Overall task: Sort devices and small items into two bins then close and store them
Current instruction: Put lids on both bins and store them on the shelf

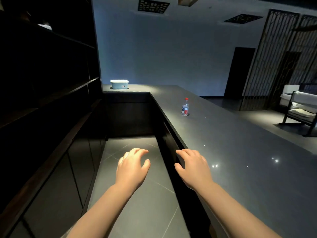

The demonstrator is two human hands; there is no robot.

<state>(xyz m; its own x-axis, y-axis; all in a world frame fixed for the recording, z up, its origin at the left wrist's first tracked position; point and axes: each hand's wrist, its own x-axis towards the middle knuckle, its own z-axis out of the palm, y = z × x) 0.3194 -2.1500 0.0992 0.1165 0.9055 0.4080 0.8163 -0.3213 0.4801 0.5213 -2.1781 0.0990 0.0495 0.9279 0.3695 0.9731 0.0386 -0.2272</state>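
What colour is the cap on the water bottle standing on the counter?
Red. The head view shows the water bottle upright on the dark counter, its cap red.

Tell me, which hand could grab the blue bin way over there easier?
Neither is near yet. Probably the right hand: it is over the counter edge, and the blue bin sits on the counter's far end. The left hand is over the floor.

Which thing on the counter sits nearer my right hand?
The red-capped water bottle, standing midway along the counter. The light blue lidded bin sits at the far corner.
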